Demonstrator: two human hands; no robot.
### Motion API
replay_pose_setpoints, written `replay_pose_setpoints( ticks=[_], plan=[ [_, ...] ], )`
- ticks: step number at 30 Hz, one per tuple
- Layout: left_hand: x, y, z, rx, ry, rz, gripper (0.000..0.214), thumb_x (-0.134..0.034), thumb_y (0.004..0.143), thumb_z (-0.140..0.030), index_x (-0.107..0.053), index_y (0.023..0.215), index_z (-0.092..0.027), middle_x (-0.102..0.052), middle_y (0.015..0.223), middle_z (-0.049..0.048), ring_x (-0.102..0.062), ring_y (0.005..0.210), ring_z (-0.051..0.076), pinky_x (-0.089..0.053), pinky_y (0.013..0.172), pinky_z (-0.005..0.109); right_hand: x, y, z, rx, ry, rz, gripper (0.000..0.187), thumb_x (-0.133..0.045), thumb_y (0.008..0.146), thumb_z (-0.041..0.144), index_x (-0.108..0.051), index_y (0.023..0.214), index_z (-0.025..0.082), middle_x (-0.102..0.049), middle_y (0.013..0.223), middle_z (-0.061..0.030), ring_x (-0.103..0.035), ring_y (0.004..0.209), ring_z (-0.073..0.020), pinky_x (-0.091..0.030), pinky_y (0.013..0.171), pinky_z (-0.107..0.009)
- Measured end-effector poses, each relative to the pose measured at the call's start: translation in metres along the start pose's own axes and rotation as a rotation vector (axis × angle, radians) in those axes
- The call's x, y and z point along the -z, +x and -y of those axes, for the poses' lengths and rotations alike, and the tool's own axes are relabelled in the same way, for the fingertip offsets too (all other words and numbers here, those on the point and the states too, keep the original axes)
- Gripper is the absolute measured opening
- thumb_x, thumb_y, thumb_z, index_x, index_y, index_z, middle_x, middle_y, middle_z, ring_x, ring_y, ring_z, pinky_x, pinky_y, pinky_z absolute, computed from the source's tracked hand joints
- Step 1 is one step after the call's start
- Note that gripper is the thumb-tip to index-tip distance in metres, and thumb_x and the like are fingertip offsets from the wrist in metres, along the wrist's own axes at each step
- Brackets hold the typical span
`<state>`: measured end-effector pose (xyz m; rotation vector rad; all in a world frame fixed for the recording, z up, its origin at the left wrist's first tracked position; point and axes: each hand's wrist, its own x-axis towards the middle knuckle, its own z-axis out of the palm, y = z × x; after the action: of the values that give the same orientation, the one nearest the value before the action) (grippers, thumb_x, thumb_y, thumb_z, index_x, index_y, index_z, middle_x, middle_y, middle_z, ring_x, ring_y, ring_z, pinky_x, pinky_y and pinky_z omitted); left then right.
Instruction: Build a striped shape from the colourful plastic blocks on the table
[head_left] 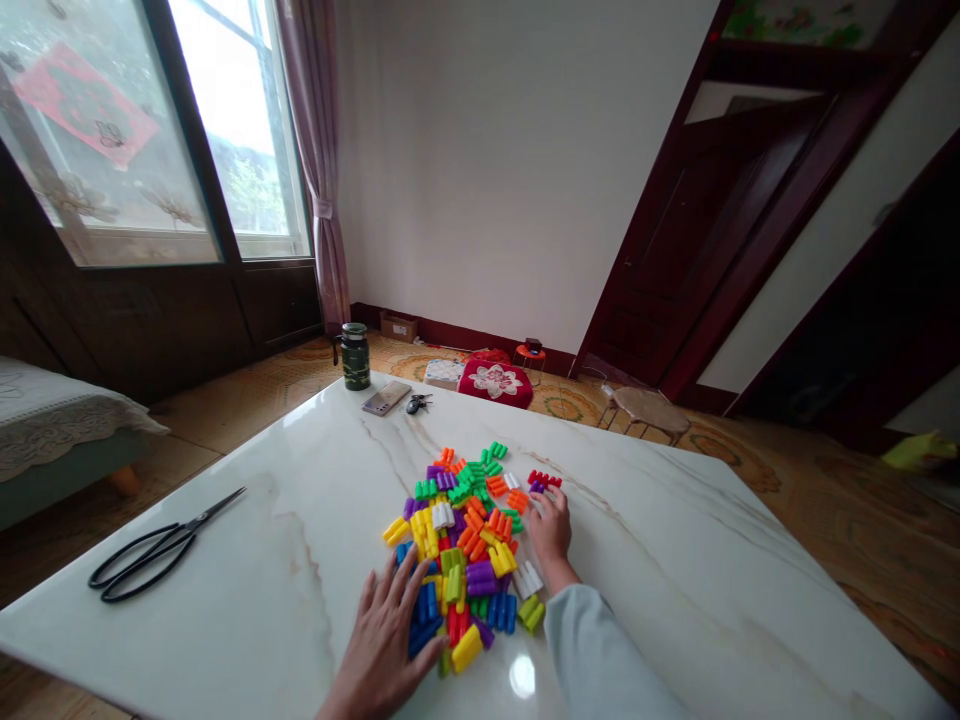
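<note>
A heap of colourful plastic building blocks (480,578) lies on the table, each like a row of joined tubes. My left hand (386,625) rests open at the heap's left edge, fingers spread over blue blocks (426,603). On the right side, my right hand (551,525) has its fingers bent at a small purple block (537,487), partly hidden by the fingertips. A dark red block (545,478) sits right behind it, touching or very close. Orange blocks (517,500) and a white block (528,579) lie near that hand.
The white marble-patterned table (262,570) carries black-handled scissors (161,550) at left. Toward the far corner stand a camouflage flask (355,357), a phone (386,398) and keys (418,402). Beyond the edge are a stool (645,410) and a red cushion (495,383).
</note>
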<state>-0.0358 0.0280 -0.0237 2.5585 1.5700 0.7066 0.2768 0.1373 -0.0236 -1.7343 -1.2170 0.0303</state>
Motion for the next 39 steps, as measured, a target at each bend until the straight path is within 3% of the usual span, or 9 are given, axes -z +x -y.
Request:
replay_pose_setpoints(
  ticks=[8, 12, 16, 23, 28, 33, 39],
  plan=[
    [0.002, 0.000, -0.002, 0.001, 0.001, -0.004, 0.076, -0.052, 0.085, -0.055, -0.024, 0.151, -0.028, -0.028, 0.156, 0.0087, -0.022, 0.143, 0.034, -0.021, 0.114, 0.057, 0.006, -0.001, 0.017, -0.054, 0.070, 0.074, 0.038, -0.044, 0.075, 0.028, -0.069, 0.100, 0.016, -0.061, 0.114, -0.0137, -0.059, 0.097, -0.0234, -0.046, 0.091, -0.037],
    [0.002, 0.000, -0.002, 0.006, 0.002, 0.003, 0.077, -0.052, 0.085, -0.056, -0.025, 0.150, -0.028, -0.029, 0.155, 0.0082, -0.022, 0.143, 0.034, -0.021, 0.114, 0.057, 0.010, -0.010, 0.046, 0.041, 0.174, 0.258, 0.031, -0.045, 0.079, 0.030, -0.071, 0.088, 0.017, -0.069, 0.096, -0.0093, -0.064, 0.084, -0.0203, -0.051, 0.078, -0.030],
    [0.002, 0.000, -0.001, -0.002, 0.003, -0.002, 0.077, -0.051, 0.085, -0.057, -0.025, 0.150, -0.028, -0.029, 0.155, 0.0074, -0.022, 0.143, 0.034, -0.021, 0.114, 0.056, 0.005, -0.015, 0.084, 0.170, 0.192, 0.441, 0.021, -0.051, 0.078, 0.023, -0.072, 0.076, 0.020, -0.070, 0.094, -0.0058, -0.064, 0.089, -0.0190, -0.050, 0.083, -0.029],
    [0.001, -0.001, -0.001, -0.007, 0.002, -0.016, 0.080, -0.055, 0.082, -0.055, -0.023, 0.151, -0.029, -0.030, 0.155, 0.0080, -0.024, 0.142, 0.036, -0.022, 0.113, 0.057, -0.037, -0.007, 0.133, 0.180, -0.117, 0.514, 0.013, -0.059, 0.079, 0.023, -0.068, 0.089, 0.020, -0.067, 0.099, -0.0081, -0.062, 0.093, -0.0205, -0.046, 0.086, -0.031],
    [-0.001, 0.000, 0.000, -0.012, 0.014, -0.011, 0.079, -0.052, 0.084, -0.058, -0.023, 0.151, -0.028, -0.030, 0.155, 0.0087, -0.024, 0.142, 0.036, -0.023, 0.112, 0.059, -0.056, -0.009, 0.151, 0.145, -0.349, 0.595, 0.047, -0.075, 0.067, 0.025, -0.063, 0.112, 0.024, -0.067, 0.106, -0.0113, -0.056, 0.111, -0.0299, -0.038, 0.097, -0.042],
    [0.000, 0.000, -0.001, -0.010, 0.008, -0.018, 0.080, -0.055, 0.082, -0.055, -0.024, 0.151, -0.028, -0.029, 0.155, 0.0079, -0.023, 0.142, 0.036, -0.022, 0.113, 0.058, -0.063, -0.007, 0.159, 0.135, -0.462, 0.634, 0.044, -0.071, 0.069, 0.030, -0.063, 0.111, 0.021, -0.066, 0.111, -0.0142, -0.053, 0.117, -0.0332, -0.030, 0.103, -0.049],
    [0.003, 0.000, -0.002, -0.001, 0.010, -0.011, 0.081, -0.057, 0.081, -0.055, -0.025, 0.150, -0.029, -0.029, 0.155, 0.0072, -0.024, 0.142, 0.035, -0.022, 0.113, 0.057, -0.066, -0.010, 0.156, 0.100, -0.467, 0.580, 0.033, -0.054, 0.074, 0.012, -0.062, 0.106, 0.016, -0.069, 0.102, -0.0156, -0.063, 0.101, -0.0295, -0.039, 0.091, -0.043]
  ],
)
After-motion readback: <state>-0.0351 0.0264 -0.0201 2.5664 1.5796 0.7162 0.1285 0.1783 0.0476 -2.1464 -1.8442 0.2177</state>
